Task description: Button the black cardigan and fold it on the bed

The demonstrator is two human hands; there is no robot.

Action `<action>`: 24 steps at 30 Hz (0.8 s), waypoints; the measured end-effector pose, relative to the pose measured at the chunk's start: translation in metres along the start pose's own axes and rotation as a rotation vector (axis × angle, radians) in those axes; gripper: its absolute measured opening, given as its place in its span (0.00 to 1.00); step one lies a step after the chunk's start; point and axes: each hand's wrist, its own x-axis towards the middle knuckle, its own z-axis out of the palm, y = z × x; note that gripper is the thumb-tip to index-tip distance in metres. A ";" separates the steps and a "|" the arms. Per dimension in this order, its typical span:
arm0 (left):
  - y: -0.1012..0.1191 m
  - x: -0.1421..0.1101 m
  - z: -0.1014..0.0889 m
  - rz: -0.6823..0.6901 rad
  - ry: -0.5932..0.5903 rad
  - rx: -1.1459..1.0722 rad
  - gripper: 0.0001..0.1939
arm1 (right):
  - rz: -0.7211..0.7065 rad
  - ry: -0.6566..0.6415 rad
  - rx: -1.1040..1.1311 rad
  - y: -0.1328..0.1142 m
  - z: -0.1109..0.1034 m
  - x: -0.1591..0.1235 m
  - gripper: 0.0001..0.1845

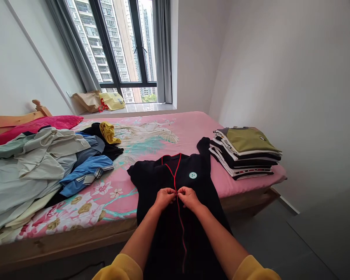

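Observation:
A black shirt (pixel 160 179) with red piping and a round white-green badge lies spread over the bed's near edge, its hem hanging down. My left hand (pixel 164 198) and my right hand (pixel 189 196) meet at the shirt's red front placket, both with fingers pinched closed on the fabric edges. Yellow sleeves cover my upper arms at the bottom of the view.
The bed (pixel 169 132) has a pink floral sheet. A loose heap of clothes (pixel 43 163) fills its left side. A neat stack of folded shirts (pixel 246 151) sits at the right corner. Paper bags (pixel 102 101) rest on the window sill. Grey floor lies to the right.

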 end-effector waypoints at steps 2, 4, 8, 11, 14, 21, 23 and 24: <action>0.001 -0.002 -0.002 0.000 -0.024 -0.037 0.04 | -0.029 0.030 -0.048 -0.002 0.001 -0.001 0.05; 0.003 -0.004 -0.004 0.005 -0.056 -0.066 0.05 | -0.063 0.062 -0.088 -0.004 0.002 -0.003 0.03; 0.006 -0.004 -0.003 -0.004 -0.013 -0.058 0.05 | -0.071 0.098 -0.121 -0.004 0.003 -0.005 0.03; 0.005 -0.002 0.002 -0.021 0.078 -0.007 0.03 | 0.004 0.046 -0.096 -0.003 0.002 -0.002 0.03; 0.003 -0.002 0.007 0.004 0.123 0.064 0.03 | 0.099 -0.039 -0.052 -0.005 -0.002 0.007 0.04; -0.001 -0.005 0.008 0.182 0.218 0.210 0.05 | 0.193 -0.179 -0.011 -0.016 -0.017 0.020 0.04; -0.002 -0.005 0.008 0.214 0.221 0.227 0.05 | 0.181 -0.153 -0.043 -0.017 -0.019 0.020 0.05; -0.003 -0.004 0.008 0.221 0.220 0.233 0.06 | 0.167 -0.117 -0.068 -0.018 -0.019 0.019 0.07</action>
